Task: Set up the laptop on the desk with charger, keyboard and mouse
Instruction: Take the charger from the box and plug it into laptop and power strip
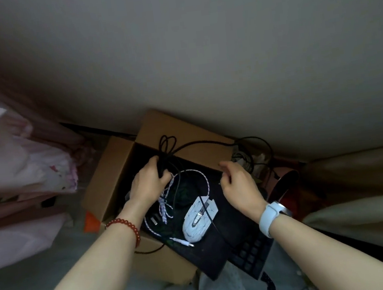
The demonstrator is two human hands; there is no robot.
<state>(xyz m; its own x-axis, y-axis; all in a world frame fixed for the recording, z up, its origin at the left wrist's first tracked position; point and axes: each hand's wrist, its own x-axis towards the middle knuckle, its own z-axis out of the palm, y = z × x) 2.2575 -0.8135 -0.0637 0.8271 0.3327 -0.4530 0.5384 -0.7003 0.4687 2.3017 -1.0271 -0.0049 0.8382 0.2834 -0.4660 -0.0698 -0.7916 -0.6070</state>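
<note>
Left hand (150, 182): reaches forward into the cardboard box (117, 175), palm down, fingers curled tight around a dark bundle of black cable (170, 145) whose loops stick up above the knuckles.
Left wrist: a bracelet of round red beads (125, 226).
Right hand (237, 183): hovers over the far right edge of the dark slab, wrist bent, fingers half curled with thumb and forefinger close together (whether they pinch anything, I cannot tell).
Right wrist: a smooth pale watch band (270, 217).
Mouse (199, 218): white shell with thin black crackle lines, angular and glossy, lying on top of the black slab between the two hands.
Mouse cord (165, 207): braided white with reddish flecks, arcing in a loop behind the mouse and knotted into a bunch near the left wrist; a small white plug (185, 242) lies just beside the mouse's near end.
Black slab (211, 255): flat, matte, faintly speckled, resting across the open box; likely the closed laptop, though this is not certain.
Keyboard (251, 254): black with raised square keys, poking out from under the slab's near right corner.
Cardboard box: plain brown, flaps open, standing against a pale wall.
</note>
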